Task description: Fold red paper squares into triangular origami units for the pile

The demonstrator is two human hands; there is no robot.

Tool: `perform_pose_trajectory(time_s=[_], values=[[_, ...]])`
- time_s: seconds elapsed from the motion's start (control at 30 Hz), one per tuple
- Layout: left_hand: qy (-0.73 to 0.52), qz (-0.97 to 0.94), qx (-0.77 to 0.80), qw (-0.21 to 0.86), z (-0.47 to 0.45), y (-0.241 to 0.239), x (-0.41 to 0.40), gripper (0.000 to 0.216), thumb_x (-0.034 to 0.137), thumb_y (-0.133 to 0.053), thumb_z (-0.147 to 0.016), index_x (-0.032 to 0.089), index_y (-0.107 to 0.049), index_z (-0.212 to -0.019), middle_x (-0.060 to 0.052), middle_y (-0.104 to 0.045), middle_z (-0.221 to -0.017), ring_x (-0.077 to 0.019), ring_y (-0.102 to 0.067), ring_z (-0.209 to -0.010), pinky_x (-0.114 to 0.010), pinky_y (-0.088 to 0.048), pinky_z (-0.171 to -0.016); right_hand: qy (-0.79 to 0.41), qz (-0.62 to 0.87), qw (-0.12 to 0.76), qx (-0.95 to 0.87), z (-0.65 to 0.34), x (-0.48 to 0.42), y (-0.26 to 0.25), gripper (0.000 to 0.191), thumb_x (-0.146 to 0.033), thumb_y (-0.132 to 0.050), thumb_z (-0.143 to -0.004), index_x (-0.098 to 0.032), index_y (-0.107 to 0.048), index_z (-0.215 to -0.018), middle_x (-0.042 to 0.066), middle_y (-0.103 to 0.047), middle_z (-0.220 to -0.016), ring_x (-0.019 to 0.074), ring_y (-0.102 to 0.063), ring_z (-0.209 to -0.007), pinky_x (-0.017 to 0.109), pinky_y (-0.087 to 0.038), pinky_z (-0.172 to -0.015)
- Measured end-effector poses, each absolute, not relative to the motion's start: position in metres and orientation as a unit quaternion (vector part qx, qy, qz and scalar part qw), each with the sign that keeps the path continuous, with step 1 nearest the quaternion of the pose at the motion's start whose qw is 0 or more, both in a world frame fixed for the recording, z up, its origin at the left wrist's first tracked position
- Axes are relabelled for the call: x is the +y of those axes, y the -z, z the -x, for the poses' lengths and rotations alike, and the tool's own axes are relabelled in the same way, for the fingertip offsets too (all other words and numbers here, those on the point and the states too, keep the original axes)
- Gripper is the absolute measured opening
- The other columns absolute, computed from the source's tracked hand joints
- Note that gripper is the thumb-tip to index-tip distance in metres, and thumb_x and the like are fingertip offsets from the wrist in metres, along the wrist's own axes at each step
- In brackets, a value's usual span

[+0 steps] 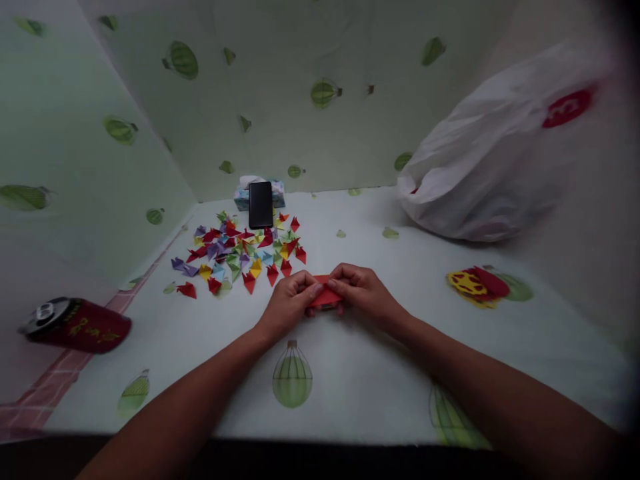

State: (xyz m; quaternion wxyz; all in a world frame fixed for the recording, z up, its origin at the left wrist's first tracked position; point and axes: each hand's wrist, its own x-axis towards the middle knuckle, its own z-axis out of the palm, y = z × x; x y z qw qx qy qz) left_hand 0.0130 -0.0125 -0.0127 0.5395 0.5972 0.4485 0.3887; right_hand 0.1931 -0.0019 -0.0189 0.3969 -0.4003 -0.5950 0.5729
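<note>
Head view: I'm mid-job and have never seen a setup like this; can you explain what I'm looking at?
There is no machine here: one camera, worn on a person's head, looks forward and down at their own bare hands. The left hand and right hand together pinch a small red piece of paper over the balloon-print cover. Beyond the left hand lie many colourful folded paper pieces, with a dark phone and a tissue box behind them. A red can is far left. On the right are a white plastic bag and, nearer, a yellow cut-out.
</note>
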Motion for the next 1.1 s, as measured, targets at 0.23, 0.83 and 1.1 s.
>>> perform_pose_trajectory(time_s=[0.23, 0.83, 1.1], values=[[-0.395, -0.585, 0.454, 0.544, -0.009, 0.0141, -0.0089, 0.028, 0.043, -0.063, -0.085, 0.017, -0.056, -0.078, 0.002, -0.061, -0.062, -0.0104, -0.055, -0.048, -0.022, -0.041, -0.049, -0.626, 0.395, 0.401, -0.54, -0.192, -0.0016, 0.0213, 0.025, -0.042, -0.066, -0.082, -0.02, -0.055, -0.081, -0.005, -0.061, -0.053, 0.0093, -0.052, -0.041, 0.022, -0.042, -0.044], [-0.44, -0.594, 0.427, 0.522, -0.0068, 0.0157, -0.0043, 0.023, 0.036, -0.066, -0.083, 0.017, -0.056, -0.092, 0.003, -0.059, -0.065, -0.0098, -0.052, -0.053, -0.023, -0.041, -0.053, -0.62, 0.386, 0.453, -0.511, -0.1928, -0.0005, 0.0208, 0.025, -0.04, -0.068, -0.082, -0.02, -0.052, -0.081, -0.005, -0.062, -0.056, 0.0091, -0.053, -0.043, 0.022, -0.042, -0.046], [-0.48, -0.565, 0.458, 0.491, -0.0049, 0.0164, -0.0031, 0.021, 0.033, -0.069, -0.082, 0.017, -0.055, -0.078, 0.005, -0.058, -0.059, -0.0078, -0.05, -0.051, -0.021, -0.04, -0.053, -0.569, 0.413, 0.431, -0.565, -0.1949, 0.0012, 0.0182, 0.023, -0.037, -0.068, -0.08, -0.02, -0.053, -0.075, -0.005, -0.057, -0.056, 0.0093, -0.052, -0.046, 0.022, -0.04, -0.047]])
